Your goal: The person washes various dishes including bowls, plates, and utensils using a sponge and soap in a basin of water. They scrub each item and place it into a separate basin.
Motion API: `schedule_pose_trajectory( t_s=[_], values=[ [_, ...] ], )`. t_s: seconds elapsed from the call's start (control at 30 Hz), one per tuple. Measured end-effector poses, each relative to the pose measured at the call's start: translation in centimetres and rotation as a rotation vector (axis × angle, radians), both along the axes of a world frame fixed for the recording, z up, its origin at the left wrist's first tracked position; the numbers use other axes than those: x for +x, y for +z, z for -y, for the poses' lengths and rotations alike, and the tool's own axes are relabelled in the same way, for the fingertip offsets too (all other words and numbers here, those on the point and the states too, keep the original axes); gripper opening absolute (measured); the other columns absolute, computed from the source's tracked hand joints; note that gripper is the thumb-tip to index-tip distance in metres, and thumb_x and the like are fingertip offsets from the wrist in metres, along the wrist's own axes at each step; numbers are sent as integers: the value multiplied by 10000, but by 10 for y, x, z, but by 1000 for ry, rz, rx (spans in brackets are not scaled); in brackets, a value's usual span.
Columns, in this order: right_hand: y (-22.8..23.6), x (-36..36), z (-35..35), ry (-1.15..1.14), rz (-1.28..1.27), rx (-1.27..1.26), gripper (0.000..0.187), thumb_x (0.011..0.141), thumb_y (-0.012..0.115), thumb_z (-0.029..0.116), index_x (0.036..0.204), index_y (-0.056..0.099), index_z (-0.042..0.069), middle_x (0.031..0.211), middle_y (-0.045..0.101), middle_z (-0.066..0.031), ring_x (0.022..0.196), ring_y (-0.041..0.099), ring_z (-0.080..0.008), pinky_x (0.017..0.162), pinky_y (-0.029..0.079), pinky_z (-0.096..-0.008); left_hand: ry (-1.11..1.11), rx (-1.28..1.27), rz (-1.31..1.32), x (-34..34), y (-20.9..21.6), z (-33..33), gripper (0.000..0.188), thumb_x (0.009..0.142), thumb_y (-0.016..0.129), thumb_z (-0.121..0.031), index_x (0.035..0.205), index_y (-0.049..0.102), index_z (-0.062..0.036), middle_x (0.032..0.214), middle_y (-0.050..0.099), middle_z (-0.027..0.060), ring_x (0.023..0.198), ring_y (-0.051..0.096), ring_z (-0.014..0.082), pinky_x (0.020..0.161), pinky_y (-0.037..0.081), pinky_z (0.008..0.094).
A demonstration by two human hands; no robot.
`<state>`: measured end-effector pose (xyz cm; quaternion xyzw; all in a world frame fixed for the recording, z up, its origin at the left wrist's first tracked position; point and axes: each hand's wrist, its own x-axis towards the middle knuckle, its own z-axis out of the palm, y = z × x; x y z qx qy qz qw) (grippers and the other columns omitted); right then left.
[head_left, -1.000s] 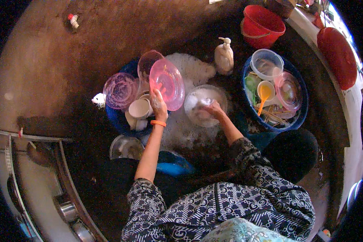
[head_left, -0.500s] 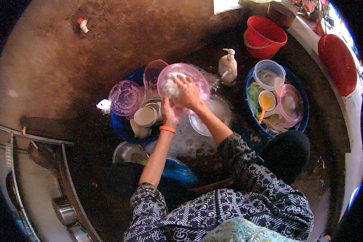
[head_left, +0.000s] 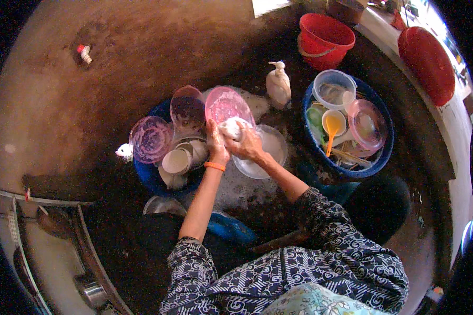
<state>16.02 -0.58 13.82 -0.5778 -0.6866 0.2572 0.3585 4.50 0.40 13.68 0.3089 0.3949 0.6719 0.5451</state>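
Note:
A pink translucent plastic bowl (head_left: 227, 105) is tilted up in front of me. My left hand (head_left: 217, 146) grips its near-left edge, the fingers partly hidden. My right hand (head_left: 248, 146) is closed around a white sudsy lump (head_left: 233, 128) against the bowl's near edge; foam hides what the lump is. Beneath my hands stands a clear bowl (head_left: 270, 157) with whitish water. To their left a blue tub (head_left: 148, 176) holds white cups (head_left: 177, 161), a foamy pink bowl (head_left: 152, 139) and another pink bowl (head_left: 188, 109) leaning upright.
A white pump bottle (head_left: 278, 86) stands beyond my hands. At right, a blue basin (head_left: 311, 134) holds several containers, a white cup with an orange spoon (head_left: 332, 128), and chopsticks. Farther back is a red bucket (head_left: 326, 42). A metal rack (head_left: 84, 236) stands at lower left.
The pink bowl has tipped more upright. My right hand and the sudsy lump have moved from inside the bowl down to its near edge. The whole view has shifted slightly.

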Motion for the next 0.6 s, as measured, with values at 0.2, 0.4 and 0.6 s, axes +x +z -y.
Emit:
schedule_pose_trajectory(
  t_s=[0.2,0.4,0.6],
  values=[
    [33,11,-47,-6,182,281,724,669,744,257,1328,491,100,1346,495,-197,1212,488,-389,1043,387,-452,-256,-62,86,4,6,2,600,968,455,-444,1472,279,-171,1470,353,8,1290,407,205,1027,403,373],
    [10,83,-73,-290,249,-42,667,749,689,460,1291,513,114,1181,616,-167,1085,592,-341,884,493,-442,-176,182,119,1,28,5,689,957,460,-469,1478,228,-82,1508,289,113,1370,302,263,1125,263,433],
    [-121,103,-21,-13,461,-217,647,693,740,270,1286,497,179,1244,552,-148,1160,520,-360,846,520,-454,44,200,-112,-53,20,-21,630,968,430,-467,1484,222,-173,1500,307,87,1341,344,272,1121,268,450]
  ],
)
